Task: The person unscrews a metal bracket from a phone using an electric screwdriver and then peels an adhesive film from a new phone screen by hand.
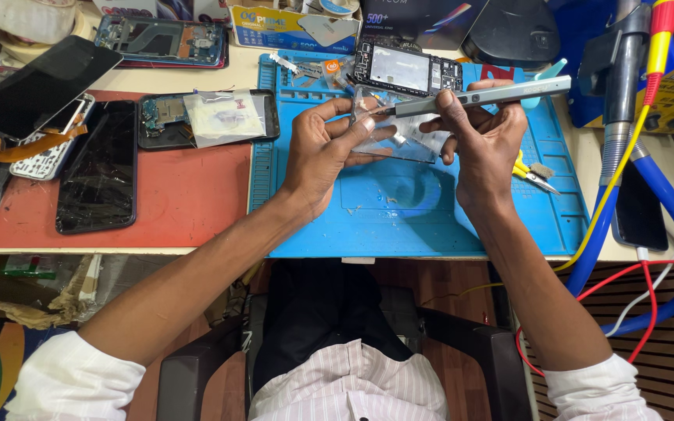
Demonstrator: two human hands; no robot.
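The left hand (317,152) is gripping a clear plastic piece (399,132), thin and see-through, maybe a phone cover or a film-backed part, hard to tell which; fingers are curling around its left edge and thumb is pressing on top, so a closed pinch hold. The right hand (481,136) is wrapping around a slim grey pen-shaped tool (481,95), fingers closed on its middle. The tool's long axis is running nearly level across the view, slightly rising toward the right, with the dark tip pointing left and touching or just reaching the upper left corner of the clear piece, right beside the left fingertips. So the work point is sitting left of the right grip and just above the left grip; the left hand is the nearer one to the contact spot. Both hands are hovering above the blue work mat (431,218), not resting on it. Behind the hands an opened phone frame (407,70) is lying on the mat's far edge. Yellow-handled tweezers (532,173) are lying on the mat just right of the right wrist. On the red mat (189,195) to the left a cracked black phone (99,168) is lying well apart from the hands, next to another opened phone with a small plastic bag (216,117) on it.
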